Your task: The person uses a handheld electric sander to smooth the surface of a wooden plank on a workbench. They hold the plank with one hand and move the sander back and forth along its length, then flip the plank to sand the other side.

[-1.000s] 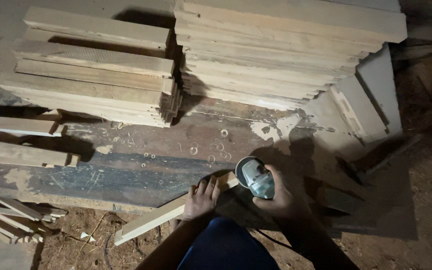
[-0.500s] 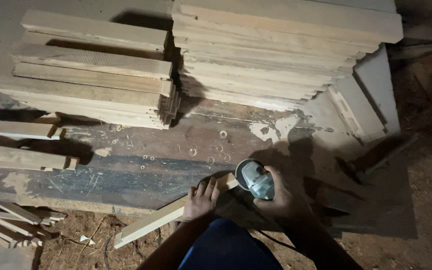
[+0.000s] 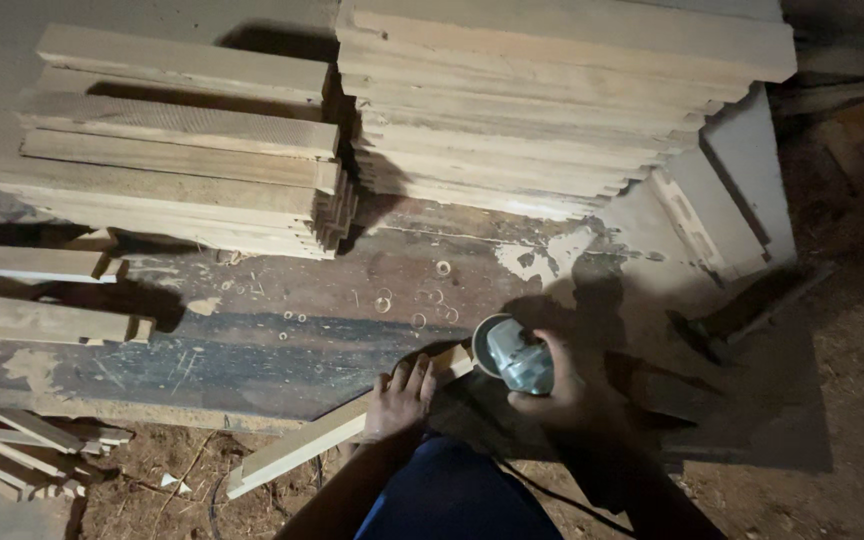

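Note:
My left hand [image 3: 401, 396] presses down on a long pale wooden slat [image 3: 297, 450] that lies slantwise over the front edge of a worn, dark workbench [image 3: 252, 340]. My right hand [image 3: 557, 390] grips a grey-blue angle grinder [image 3: 517, 357], whose round disc guard sits at the slat's upper right end. A black cable [image 3: 552, 492] trails from the tool toward my body. My dark blue trouser leg [image 3: 452, 495] fills the bottom middle.
Two tall stacks of sawn planks stand at the back, one on the left [image 3: 177, 150] and one on the right [image 3: 552, 110]. Loose boards [image 3: 37, 265] jut in from the left. Short offcuts [image 3: 22, 450] lie on the dirt floor. Small rings [image 3: 384, 300] dot the bench.
The view has shifted slightly. Both hands, the slat and the grinder stay in nearly the same place.

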